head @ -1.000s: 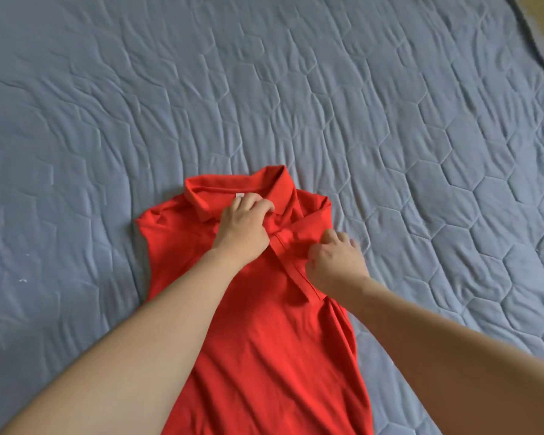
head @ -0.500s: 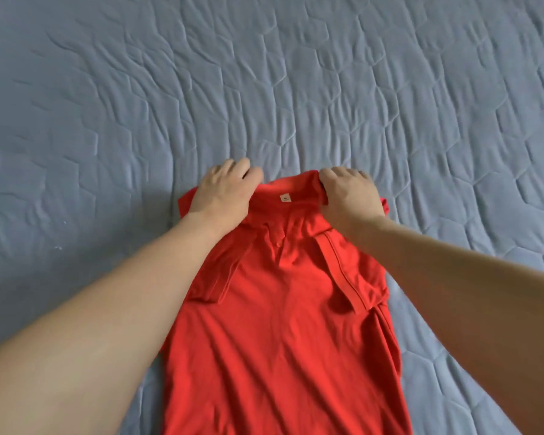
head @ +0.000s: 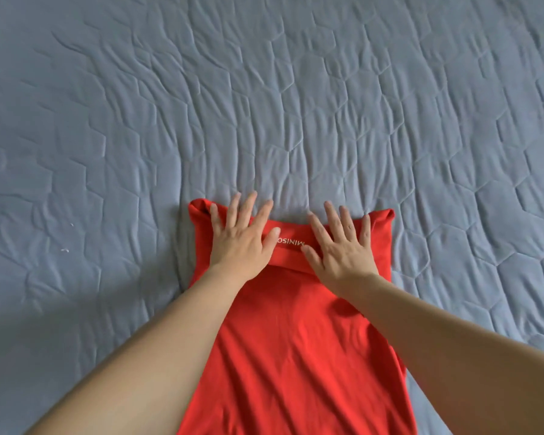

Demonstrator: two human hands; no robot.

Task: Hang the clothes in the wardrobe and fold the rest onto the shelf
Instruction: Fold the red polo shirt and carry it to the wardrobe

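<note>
A red polo shirt (head: 296, 356) lies lengthwise on the bed, its sleeves folded in so it forms a narrow strip. Its collar end is folded over toward me, and white upside-down lettering shows on the folded band between my hands. My left hand (head: 241, 237) lies flat on the left part of that fold, fingers straight and spread. My right hand (head: 343, 243) presses flat on the right part, fingers spread too. Neither hand grips the cloth. The shirt's lower end runs out of the bottom of the view.
A grey-blue quilted bedspread (head: 296, 105) with a hexagon stitch pattern fills the whole view around the shirt. A few small white specks (head: 65, 250) lie on it to the left.
The hands held the collar a moment ago. They have since folded the collar end over toward me and now lie flat on the fold, pressing it down.
</note>
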